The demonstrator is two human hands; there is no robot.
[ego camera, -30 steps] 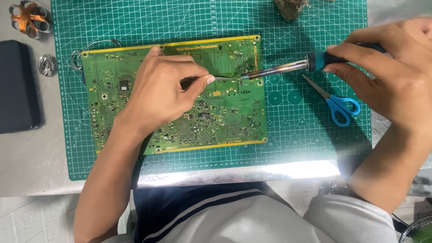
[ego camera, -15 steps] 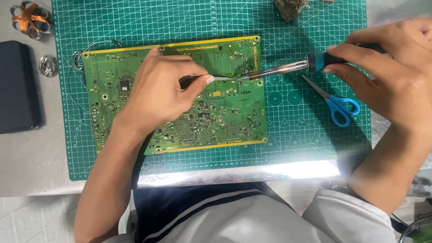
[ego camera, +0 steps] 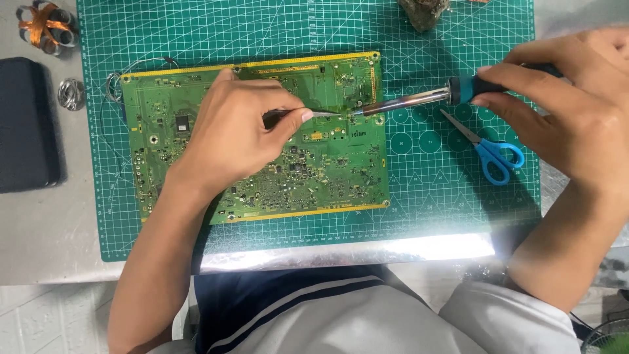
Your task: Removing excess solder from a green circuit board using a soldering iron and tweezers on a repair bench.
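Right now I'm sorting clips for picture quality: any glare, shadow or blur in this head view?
Head view: strong glare washes out the metal table edge just below the cutting mat; the left hand throws a soft shadow on the circuit board; the right hand shades the mat near the blue scissors; board and soldering iron look sharp.

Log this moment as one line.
left hand: holds tweezers | right hand: holds soldering iron | tips meet over circuit board | scissors idle

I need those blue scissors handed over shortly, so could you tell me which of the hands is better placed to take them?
Probably the right hand: the scissors lie just below it, though it holds the soldering iron.
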